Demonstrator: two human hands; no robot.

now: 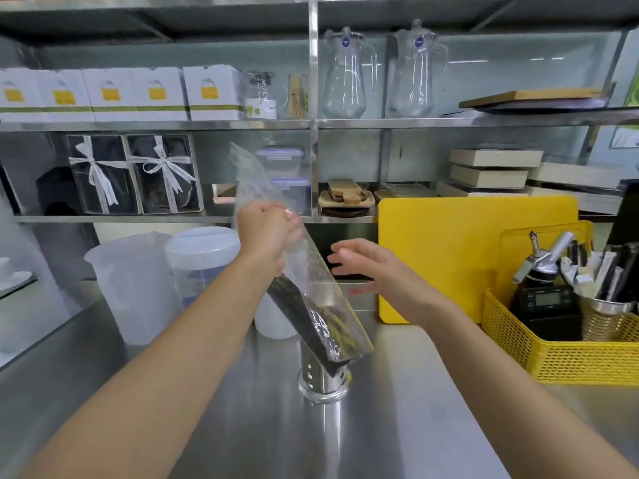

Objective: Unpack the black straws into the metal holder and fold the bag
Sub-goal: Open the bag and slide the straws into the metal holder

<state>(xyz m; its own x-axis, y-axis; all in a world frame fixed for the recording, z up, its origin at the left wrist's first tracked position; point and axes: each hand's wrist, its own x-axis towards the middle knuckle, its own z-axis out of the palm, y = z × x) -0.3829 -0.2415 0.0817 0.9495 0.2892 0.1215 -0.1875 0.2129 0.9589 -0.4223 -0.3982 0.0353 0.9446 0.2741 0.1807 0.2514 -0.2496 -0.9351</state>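
Fingers (340, 260) spread on right hand (377, 271); left hand (268, 226) grips bag (313, 281) above metal holder (323, 383), yellow basket (553, 357) nearby

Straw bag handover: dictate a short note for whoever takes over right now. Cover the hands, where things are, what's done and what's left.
Left hand has its grip on the clear plastic bag, tilted, lower end at the metal holder.
Right hand is open beside the bag, holding nothing.
Black straws sit in the bag's lower half.
Done: bag brought to holder.
Left: empty straws into holder, fold bag.
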